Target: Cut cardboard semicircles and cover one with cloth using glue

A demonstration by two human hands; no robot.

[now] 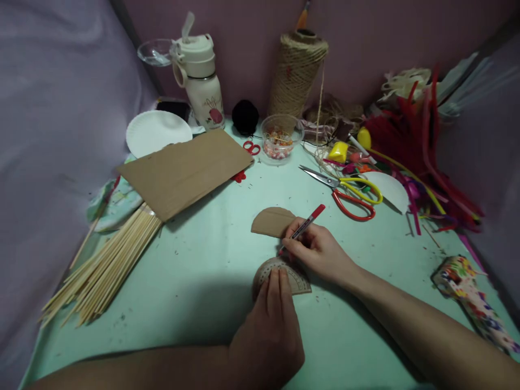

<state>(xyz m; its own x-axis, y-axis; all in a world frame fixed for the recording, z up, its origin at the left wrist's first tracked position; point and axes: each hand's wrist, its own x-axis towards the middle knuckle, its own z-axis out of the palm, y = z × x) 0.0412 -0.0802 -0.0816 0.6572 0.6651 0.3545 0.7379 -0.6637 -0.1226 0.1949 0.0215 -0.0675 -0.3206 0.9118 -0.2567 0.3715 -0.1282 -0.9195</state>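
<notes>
A clear protractor [301, 277] lies on a half-round piece of brown cardboard near the front middle of the table. My left hand [272, 319] presses it from above with stretched fingertips, not wrapped around it. In my right hand [314, 249] is a red pen [307, 222], gripped by thumb and fingers, its tip down by the protractor's curved top edge. Just behind, a second half-round cardboard piece [270, 222] lies flat, its right end partly hidden by my right hand.
Left are bamboo skewers [114, 265], a cardboard sheet [187, 170] and a paper plate [156, 132]. Behind stand a bottle [205, 92], a twine spool [294, 76] and a bead cup [282, 141]. Right lie scissors [345, 189], red pipe cleaners [402, 130] and a flower-patterned object [467, 292].
</notes>
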